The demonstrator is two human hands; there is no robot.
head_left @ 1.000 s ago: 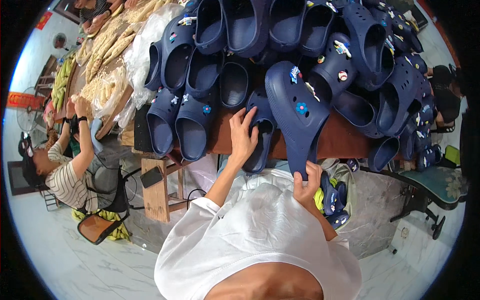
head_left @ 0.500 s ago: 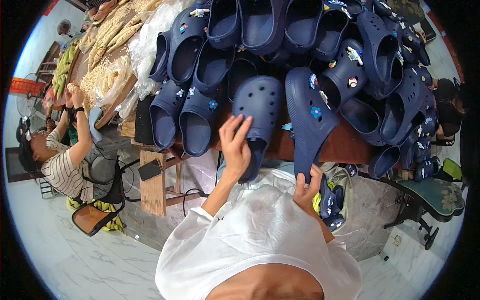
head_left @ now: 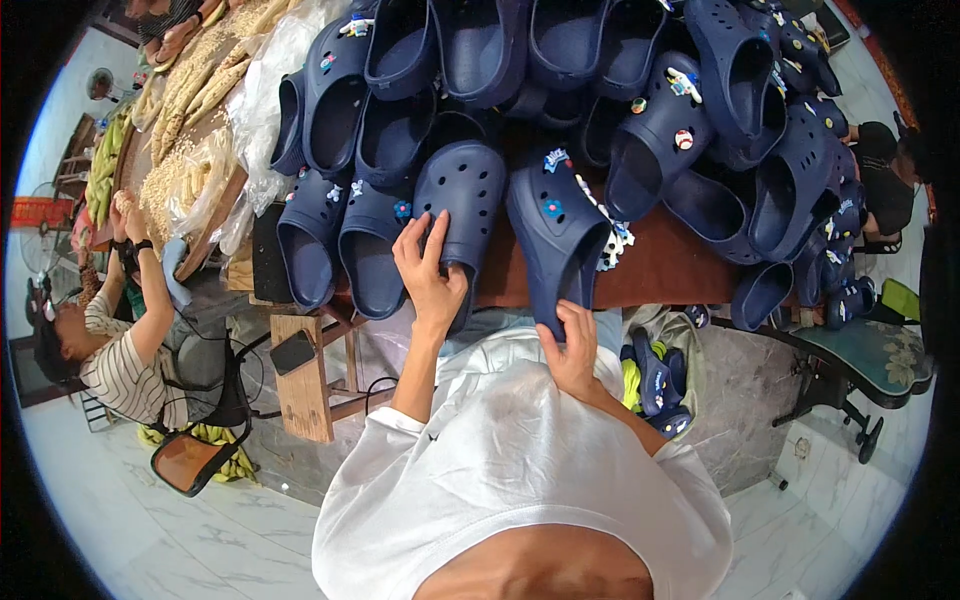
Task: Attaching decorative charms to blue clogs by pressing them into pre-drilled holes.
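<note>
Two navy clogs are in my hands at the table's near edge. My left hand (head_left: 433, 280) grips a clog without charms (head_left: 462, 195), its fingers over the upper beside the foot opening. The heel end of a second clog (head_left: 540, 225) is held in my right hand (head_left: 573, 350); blue, red and white charms sit on its upper, toe pointing away from me. Beside that clog are white, dark-spotted charms (head_left: 613, 250); I cannot tell whether they are fixed to it. Past my left hand stand two charm-trimmed clogs, the nearer a navy clog (head_left: 372, 262).
More clogs (head_left: 485, 50) are heaped across the brown-covered table (head_left: 660, 265). At left, a wooden stool (head_left: 300, 385) bears a phone (head_left: 293, 353), and a person in a striped shirt (head_left: 125, 360) handles corn. A green-topped chair (head_left: 865, 365) stands right; bagged clogs (head_left: 655, 380) lie below.
The clog in my right hand has turned, showing more of its foot opening and the white charms beside it. My right hand has moved left, closer to my left hand. The whole view has shifted slightly.
</note>
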